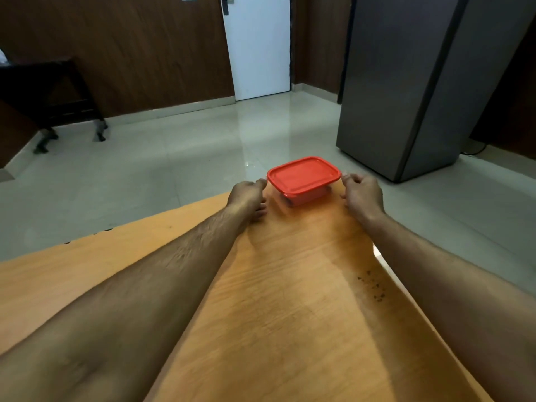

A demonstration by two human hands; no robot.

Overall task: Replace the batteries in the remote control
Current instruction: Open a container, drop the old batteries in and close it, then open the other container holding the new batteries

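Note:
A small clear plastic box with a red lid (303, 177) stands at the far corner of the wooden table (275, 300). My left hand (248, 197) touches the lid's left edge with its fingertips. At the lid's right edge is my right hand (361, 194), fingers curled and touching it. Something dark shows through the box's clear wall, too blurred to name. No remote control or batteries are visible.
Beyond the table's far edge is a glossy tiled floor (174, 158). A tall grey fridge (420, 82) stands at the right, a white door (258, 44) behind, and a dark wooden bench (49, 97) at the left. Dark specks (374, 288) mark the table's right side.

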